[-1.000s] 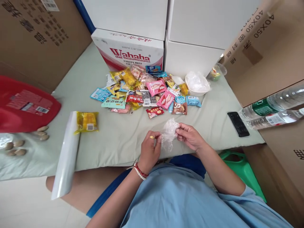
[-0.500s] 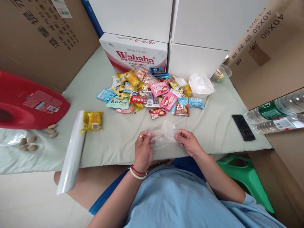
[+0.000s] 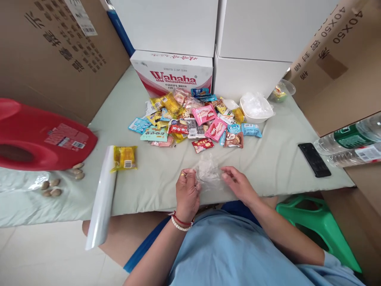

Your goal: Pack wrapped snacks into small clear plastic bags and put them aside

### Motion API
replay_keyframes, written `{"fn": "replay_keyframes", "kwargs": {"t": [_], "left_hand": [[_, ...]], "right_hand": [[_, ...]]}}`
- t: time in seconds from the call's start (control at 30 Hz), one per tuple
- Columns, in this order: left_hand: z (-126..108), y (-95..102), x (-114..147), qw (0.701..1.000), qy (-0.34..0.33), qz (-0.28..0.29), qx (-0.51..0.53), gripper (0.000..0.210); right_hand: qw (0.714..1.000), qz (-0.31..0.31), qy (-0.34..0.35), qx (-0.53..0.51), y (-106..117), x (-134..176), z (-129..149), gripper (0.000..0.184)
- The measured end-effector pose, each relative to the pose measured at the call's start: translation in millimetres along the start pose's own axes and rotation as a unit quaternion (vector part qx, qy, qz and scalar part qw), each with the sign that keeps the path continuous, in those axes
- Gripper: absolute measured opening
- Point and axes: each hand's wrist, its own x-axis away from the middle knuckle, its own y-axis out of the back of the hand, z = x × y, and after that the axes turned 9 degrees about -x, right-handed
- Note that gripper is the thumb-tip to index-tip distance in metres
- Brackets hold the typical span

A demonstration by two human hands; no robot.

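A thin clear plastic bag (image 3: 209, 171) lies crumpled between my hands, close to the table's front edge. My left hand (image 3: 188, 188) pinches its left side, fingers closed. On the bag's right, my right hand (image 3: 236, 182) has its fingers apart, the tips beside or lightly touching the plastic. Just beyond the bag is a red snack packet (image 3: 203, 145), at the near edge of a heap of wrapped snacks. Two pink wafer packets (image 3: 203, 114) rest on that heap, and a brown cookie packet (image 3: 233, 140) sits at its near right.
A yellow snack packet (image 3: 125, 158) lies by a roll of clear film (image 3: 102, 198) overhanging the table edge. At left is a red jug (image 3: 44, 137) near several walnuts (image 3: 55, 192). A white bowl (image 3: 258, 118) holds plastic bags. A phone (image 3: 314, 159) and bottles (image 3: 354, 137) are at right.
My right hand has loosened from the bag's right side and its fingers have opened. My left hand still pinches the bag. The whole view has shifted slightly.
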Motion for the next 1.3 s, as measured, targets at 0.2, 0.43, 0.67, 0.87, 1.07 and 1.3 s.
{"fn": "replay_keyframes", "kwargs": {"t": [0.2,0.43,0.67,0.87,1.07,1.3], "left_hand": [[-22.2,18.1,9.7,0.998,0.002,0.024,-0.053,0.052],[-59.3,57.2,-1.5,0.992,0.036,0.016,-0.120,0.057],[-74.7,87.0,-18.4,0.949,0.127,0.181,-0.225,0.052],[-60.4,90.9,-30.4,0.941,0.107,0.202,-0.248,0.054],[-57.9,103.5,-42.8,0.925,-0.014,0.203,-0.322,0.053],[-46.7,100.4,-23.8,0.682,-0.463,-0.061,-0.563,0.047]], "right_hand": [[0.997,0.032,0.024,-0.066,-16.8,-21.4,10.6,0.026],[0.971,0.061,-0.096,-0.211,22.5,-27.9,41.9,0.043],[0.986,0.078,-0.073,-0.127,61.5,-40.5,61.9,0.035],[0.972,0.073,-0.048,-0.218,49.4,-58.9,72.1,0.032],[0.946,0.100,-0.116,-0.286,35.9,-59.3,49.2,0.039],[0.957,0.055,-0.130,-0.253,27.3,-66.3,24.6,0.043]]}}
